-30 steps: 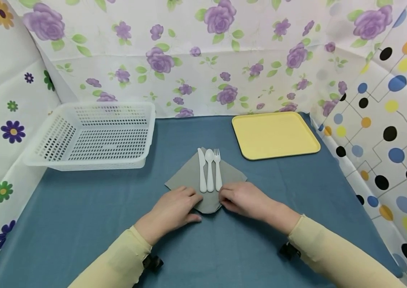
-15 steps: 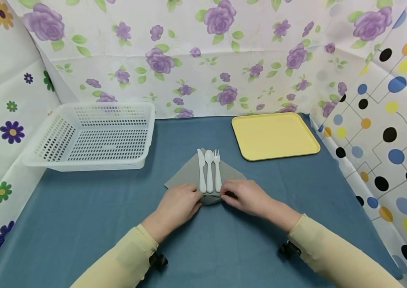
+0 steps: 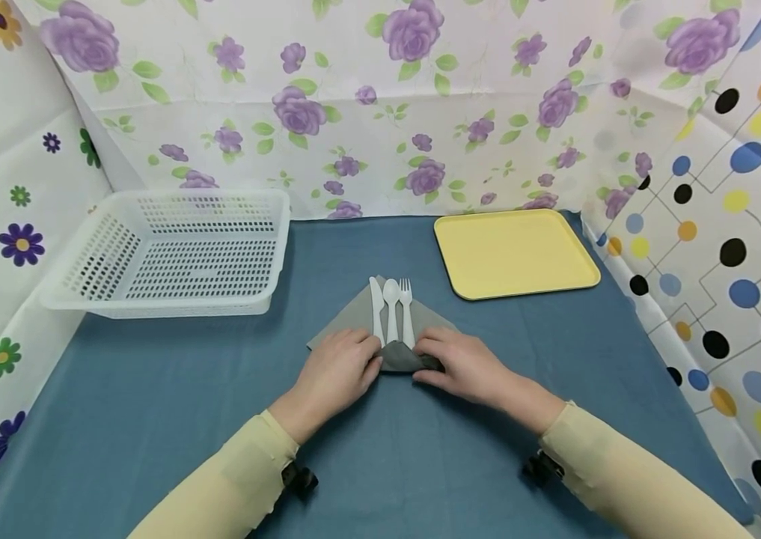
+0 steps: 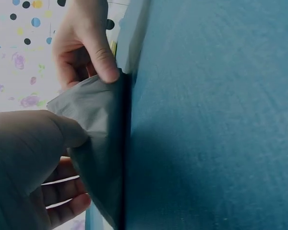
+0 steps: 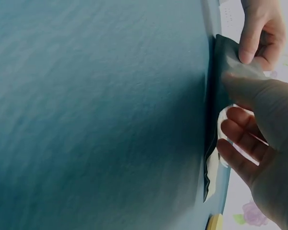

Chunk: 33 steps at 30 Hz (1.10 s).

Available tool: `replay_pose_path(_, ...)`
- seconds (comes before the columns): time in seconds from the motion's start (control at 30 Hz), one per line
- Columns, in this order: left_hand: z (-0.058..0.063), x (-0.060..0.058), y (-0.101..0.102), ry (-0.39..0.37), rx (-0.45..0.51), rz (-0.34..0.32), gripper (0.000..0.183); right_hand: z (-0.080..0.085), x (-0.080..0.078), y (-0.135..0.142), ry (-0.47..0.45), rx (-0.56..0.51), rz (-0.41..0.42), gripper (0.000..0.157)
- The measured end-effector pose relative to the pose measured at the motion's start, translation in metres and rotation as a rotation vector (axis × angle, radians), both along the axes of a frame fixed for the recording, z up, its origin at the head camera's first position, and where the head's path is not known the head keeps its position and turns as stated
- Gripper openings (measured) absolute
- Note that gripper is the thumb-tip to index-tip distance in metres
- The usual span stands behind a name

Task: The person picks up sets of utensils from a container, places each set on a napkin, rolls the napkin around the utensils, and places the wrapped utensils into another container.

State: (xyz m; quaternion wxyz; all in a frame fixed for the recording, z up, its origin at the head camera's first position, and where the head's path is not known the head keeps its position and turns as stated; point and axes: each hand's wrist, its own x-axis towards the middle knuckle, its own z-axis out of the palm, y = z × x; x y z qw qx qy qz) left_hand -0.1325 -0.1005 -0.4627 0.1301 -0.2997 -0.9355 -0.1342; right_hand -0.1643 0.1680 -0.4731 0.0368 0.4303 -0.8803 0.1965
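A grey napkin [image 3: 351, 318] lies spread on the blue cloth, its near edge folded up over the handle ends of a white knife [image 3: 377, 308], spoon [image 3: 391, 303] and fork [image 3: 406, 311] set side by side. At the fold's left end my left hand [image 3: 334, 372] pinches the napkin between thumb and fingers. My right hand [image 3: 464, 364] pinches the same fold at its right end. In the left wrist view the folded napkin [image 4: 98, 108] stands up between both thumbs. The handle ends are hidden under the flap.
A white perforated basket [image 3: 181, 307] stands at the back left. At the back right lies a yellow tray [image 3: 515, 254]. Patterned sheets [image 3: 367, 60] enclose the blue-covered table [image 3: 218, 419] at the back and sides.
Both hands have lifted the napkin's near edge and turned it away from the person, over the cutlery handles. The left hand has shifted forward. The cutlery has stayed in place.
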Motion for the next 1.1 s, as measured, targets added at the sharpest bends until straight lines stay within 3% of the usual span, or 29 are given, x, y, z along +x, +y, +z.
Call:
replay_pose_path(0.2,0.003,-0.01,0.003,-0.058,0.06,0.05,0.02,0.004,-0.008,-0.006,-0.038,-0.047,-0.091,0.023)
replay_pose_path(0.5,0.0,-0.025,0.005,-0.166,0.115,0.152,0.028,0.006,-0.022,-0.01,-0.246,-0.087,-0.238,0.028)
replay_pose_path(0.8,-0.005,-0.036,0.006,-0.188,0.127,0.226,0.032,0.006,-0.029,-0.016,-0.282,-0.074,-0.35,0.022)
replay_pose_path(0.97,-0.008,-0.038,0.006,-0.191,0.112,0.242,0.031,0.005,-0.027,-0.021,-0.215,-0.056,-0.379,0.016)
replay_pose_path(1.03,-0.01,-0.04,0.006,-0.188,0.1,0.246,0.029,0.004,-0.025,-0.024,-0.13,-0.037,-0.364,0.011)
replay_pose_path(1.1,-0.011,-0.04,0.006,-0.183,0.087,0.249,0.029,0.004,-0.022,-0.026,-0.013,-0.011,-0.327,0.017)
